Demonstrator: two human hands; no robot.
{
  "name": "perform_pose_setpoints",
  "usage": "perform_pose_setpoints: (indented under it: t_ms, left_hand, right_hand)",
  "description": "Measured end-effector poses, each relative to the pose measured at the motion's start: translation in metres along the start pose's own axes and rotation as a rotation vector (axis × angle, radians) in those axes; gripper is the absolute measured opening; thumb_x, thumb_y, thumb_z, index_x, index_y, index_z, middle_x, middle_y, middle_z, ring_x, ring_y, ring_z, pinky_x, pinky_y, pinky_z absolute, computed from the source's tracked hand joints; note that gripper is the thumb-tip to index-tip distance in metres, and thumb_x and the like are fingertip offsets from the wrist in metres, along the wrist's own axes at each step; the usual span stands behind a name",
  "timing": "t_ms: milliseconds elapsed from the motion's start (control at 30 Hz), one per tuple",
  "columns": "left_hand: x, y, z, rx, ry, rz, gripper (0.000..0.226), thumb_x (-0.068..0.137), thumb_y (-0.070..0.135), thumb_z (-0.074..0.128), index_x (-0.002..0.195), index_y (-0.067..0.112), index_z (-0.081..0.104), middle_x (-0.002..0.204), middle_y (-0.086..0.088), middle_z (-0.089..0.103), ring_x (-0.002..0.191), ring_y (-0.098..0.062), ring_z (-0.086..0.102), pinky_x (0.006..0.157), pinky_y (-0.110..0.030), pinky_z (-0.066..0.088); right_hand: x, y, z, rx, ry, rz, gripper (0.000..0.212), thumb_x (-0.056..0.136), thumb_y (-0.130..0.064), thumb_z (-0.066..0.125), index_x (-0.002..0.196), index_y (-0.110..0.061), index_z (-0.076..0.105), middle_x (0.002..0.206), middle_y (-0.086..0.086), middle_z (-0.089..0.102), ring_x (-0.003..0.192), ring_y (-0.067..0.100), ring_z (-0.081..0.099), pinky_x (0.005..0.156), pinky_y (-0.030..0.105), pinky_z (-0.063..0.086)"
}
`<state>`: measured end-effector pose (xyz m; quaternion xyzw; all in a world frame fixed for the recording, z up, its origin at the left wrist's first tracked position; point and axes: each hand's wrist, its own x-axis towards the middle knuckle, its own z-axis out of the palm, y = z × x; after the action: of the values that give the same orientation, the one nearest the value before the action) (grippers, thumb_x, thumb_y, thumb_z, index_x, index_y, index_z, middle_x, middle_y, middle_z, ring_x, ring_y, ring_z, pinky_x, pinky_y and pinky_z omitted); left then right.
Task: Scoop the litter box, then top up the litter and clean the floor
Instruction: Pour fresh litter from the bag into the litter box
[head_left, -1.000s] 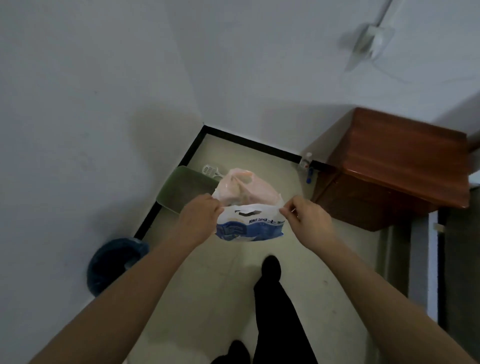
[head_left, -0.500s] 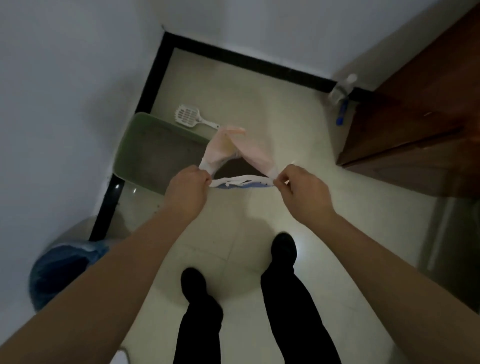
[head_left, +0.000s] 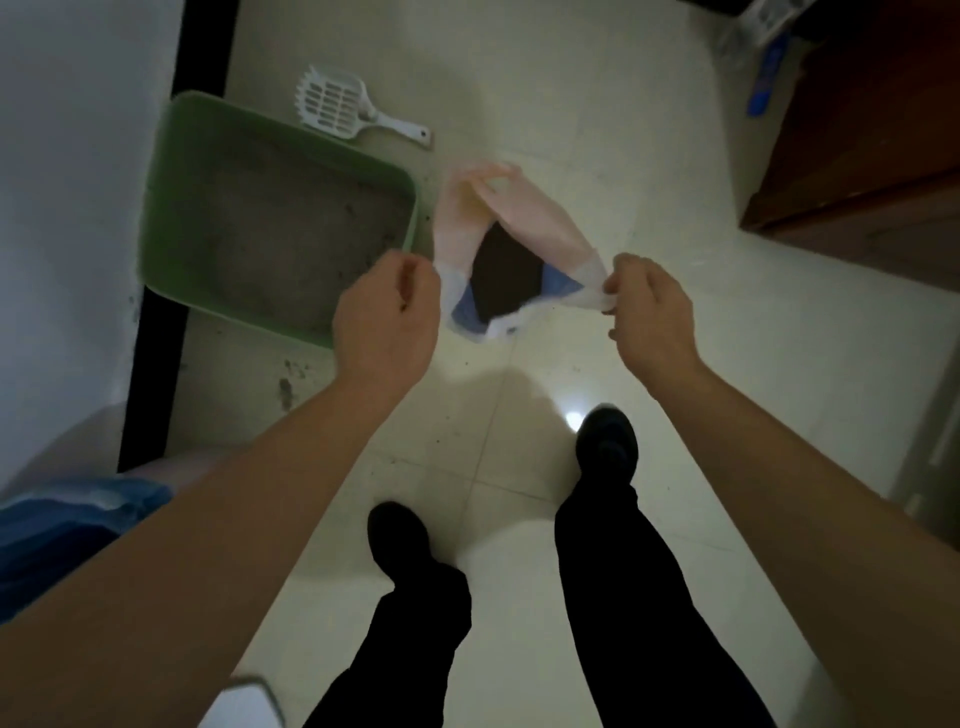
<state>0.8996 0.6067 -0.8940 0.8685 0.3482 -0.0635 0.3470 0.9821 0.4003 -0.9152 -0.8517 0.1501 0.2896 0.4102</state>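
A: Hands?
B: L hand (head_left: 387, 306) & R hand (head_left: 649, 306) each pinch the litter bag (head_left: 519, 218) rim, mouth pulled open.
A: Box?
B: Green litter box (head_left: 171, 171) on floor, just left of bag; scoop (head_left: 337, 106) behind it.

Both my bare forearms reach forward and down, angled inward toward each other. My left hand (head_left: 387, 306) is curled, knuckles up, thumb and fingers pinched closed at its right side. My right hand (head_left: 652, 306) mirrors it, fingertips (head_left: 609, 300) squeezed together at its left side. The two hands are level and held apart. Below stand my two legs in black trousers and shoes.
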Motion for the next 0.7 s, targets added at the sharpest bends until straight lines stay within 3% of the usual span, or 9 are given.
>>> perform_pose_setpoints:
  t_ms: [33, 100, 200, 267, 367, 500, 600, 700]
  left_hand:
    - [0.008, 0.005, -0.004, 0.008, 0.047, -0.018, 0.023, 0.097, 0.029, 0.048, 0.097, 0.011, 0.063, 0.08, -0.002, 0.062, 0.075, -0.019, 0.057, 0.063, -0.025, 0.034]
    - [0.029, 0.014, -0.007, 0.076, 0.09, 0.015, 0.025, 0.095, 0.037, 0.052, 0.105, 0.016, 0.06, 0.092, 0.002, 0.061, 0.085, -0.017, 0.058, 0.07, -0.022, 0.032]
    - [0.06, 0.013, 0.011, 0.264, -0.101, 0.073, 0.051, 0.089, 0.05, 0.058, 0.124, 0.014, 0.05, 0.121, -0.009, 0.052, 0.102, -0.024, 0.053, 0.08, -0.032, 0.038]
    - [0.074, 0.004, 0.036, 0.329, -0.239, 0.034, 0.053, 0.092, 0.042, 0.057, 0.131, 0.009, 0.043, 0.127, -0.016, 0.05, 0.112, -0.031, 0.053, 0.085, -0.038, 0.042]
    - [0.081, -0.021, 0.069, 0.259, -0.256, -0.088, 0.035, 0.095, 0.023, 0.053, 0.124, 0.002, 0.046, 0.123, -0.019, 0.056, 0.112, -0.036, 0.055, 0.08, -0.036, 0.042]
    - [0.079, -0.056, 0.11, 0.252, -0.202, -0.053, 0.017, 0.095, 0.011, 0.047, 0.106, 0.002, 0.057, 0.108, -0.021, 0.062, 0.099, -0.038, 0.058, 0.07, -0.033, 0.036]
    - [0.076, -0.085, 0.143, 0.242, -0.203, -0.052, 0.016, 0.095, 0.008, 0.046, 0.098, 0.003, 0.061, 0.098, -0.02, 0.064, 0.094, -0.039, 0.06, 0.068, -0.034, 0.039]
    - [0.087, -0.103, 0.175, -0.103, -0.215, -0.248, 0.013, 0.087, 0.004, 0.048, 0.086, 0.004, 0.061, 0.087, -0.018, 0.064, 0.086, -0.038, 0.064, 0.069, -0.037, 0.051]
  right_hand:
    - [0.004, -0.006, -0.002, -0.063, -0.027, 0.018, 0.052, 0.096, -0.054, 0.042, 0.086, -0.006, 0.059, 0.081, 0.002, 0.059, 0.078, 0.018, 0.057, 0.08, 0.041, 0.052]
    - [0.013, -0.013, -0.002, -0.301, -0.085, -0.064, 0.042, 0.095, -0.051, 0.052, 0.082, -0.012, 0.058, 0.081, 0.004, 0.058, 0.08, 0.022, 0.059, 0.071, 0.034, 0.046]
    - [0.026, -0.01, 0.008, -0.611, -0.069, -0.33, 0.015, 0.091, -0.029, 0.064, 0.098, -0.016, 0.059, 0.102, 0.009, 0.054, 0.086, 0.026, 0.057, 0.07, 0.03, 0.042]
    - [0.035, 0.002, 0.021, -0.816, -0.066, -0.447, 0.025, 0.093, -0.016, 0.06, 0.118, -0.016, 0.06, 0.115, 0.014, 0.052, 0.093, 0.031, 0.058, 0.075, 0.035, 0.046]
    - [0.048, 0.027, 0.041, -0.863, -0.051, -0.442, 0.039, 0.094, -0.008, 0.057, 0.13, -0.022, 0.057, 0.125, 0.014, 0.047, 0.088, 0.031, 0.056, 0.079, 0.038, 0.05]
    - [0.075, 0.06, 0.058, -0.809, 0.007, -0.459, 0.043, 0.093, -0.007, 0.053, 0.134, -0.019, 0.053, 0.125, 0.016, 0.045, 0.079, 0.035, 0.054, 0.072, 0.037, 0.046]
    - [0.096, 0.089, 0.069, -0.77, -0.109, -0.387, 0.048, 0.087, -0.007, 0.054, 0.133, -0.02, 0.05, 0.119, 0.017, 0.047, 0.094, 0.042, 0.058, 0.079, 0.039, 0.048]
    - [0.114, 0.121, 0.081, -0.785, -0.246, -0.333, 0.059, 0.081, -0.009, 0.061, 0.135, -0.027, 0.046, 0.119, 0.014, 0.047, 0.104, 0.038, 0.056, 0.087, 0.037, 0.049]
